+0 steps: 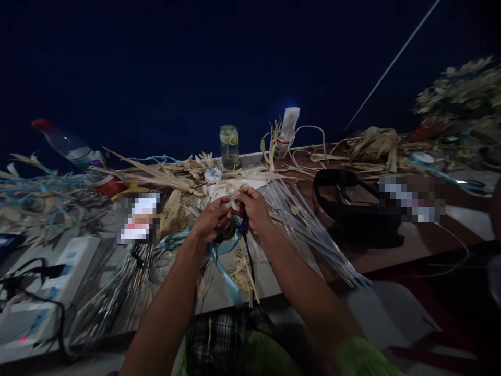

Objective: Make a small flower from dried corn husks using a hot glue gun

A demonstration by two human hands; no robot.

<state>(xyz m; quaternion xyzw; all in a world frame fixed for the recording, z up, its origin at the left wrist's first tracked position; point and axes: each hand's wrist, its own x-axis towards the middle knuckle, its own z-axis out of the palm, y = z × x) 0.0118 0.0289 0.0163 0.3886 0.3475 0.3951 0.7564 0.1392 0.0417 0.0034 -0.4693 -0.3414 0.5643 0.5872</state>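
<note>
Over the near middle of the table, my left hand (pixel 213 218) and my right hand (pixel 254 208) meet, fingers pinched together. Between their fingertips is a small pale piece of dried husk (pixel 235 202); its exact shape is too small to make out. Just below, partly covered by my right hand, hangs a small red and dark blue object (pixel 243 222) whose kind I cannot tell. A light blue ribbon (pixel 226 271) trails under my hands toward the table edge. Thin stalks (pixel 250 271) and husk scraps lie beside it.
Clear plastic strips (pixel 313 230) and a black strapped object (pixel 352 209) lie to the right. A glass jar (pixel 229 146) stands behind, near a cup (pixel 282 146). At left are a phone (pixel 140 218), metal wires (pixel 125 287), a power strip (pixel 66 277) and a tilted bottle (pixel 68 143).
</note>
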